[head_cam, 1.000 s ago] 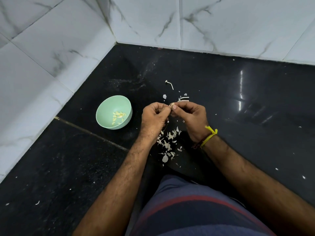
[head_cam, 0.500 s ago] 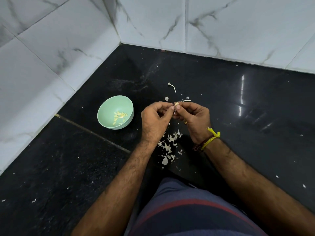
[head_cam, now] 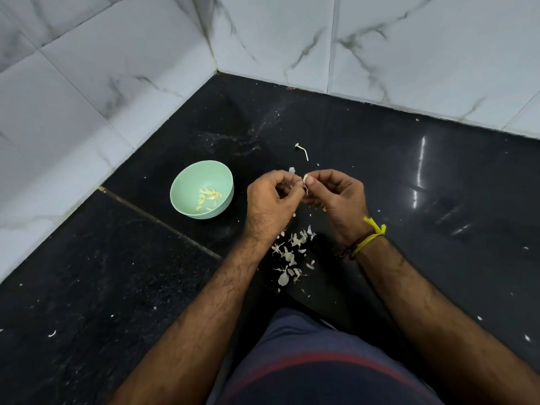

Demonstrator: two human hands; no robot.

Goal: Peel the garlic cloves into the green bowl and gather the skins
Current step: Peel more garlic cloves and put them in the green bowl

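Observation:
A pale garlic clove (head_cam: pixel 305 178) sits pinched between the thumb and fingers of my right hand (head_cam: pixel 336 200). My left hand (head_cam: pixel 271 203) meets it fingertip to fingertip and pinches a strip of skin hanging from the clove. A green bowl (head_cam: pixel 187 182) stands on the black floor left of my hands, with several peeled cloves (head_cam: pixel 209 195) inside. Loose white garlic skins (head_cam: pixel 292 255) lie scattered on the floor below my hands, between my wrists.
A garlic stem (head_cam: pixel 302 150) lies on the floor beyond my hands. White marble walls (head_cam: pixel 117 92) meet in a corner at the back left. My knee in dark striped cloth (head_cam: pixel 321 363) fills the lower middle. Small skin flecks dot the floor.
Both hands have stayed together on the clove. My left fingers have worked at the skin, with the thumbs shifting slightly. The bowl and skin pile have not moved.

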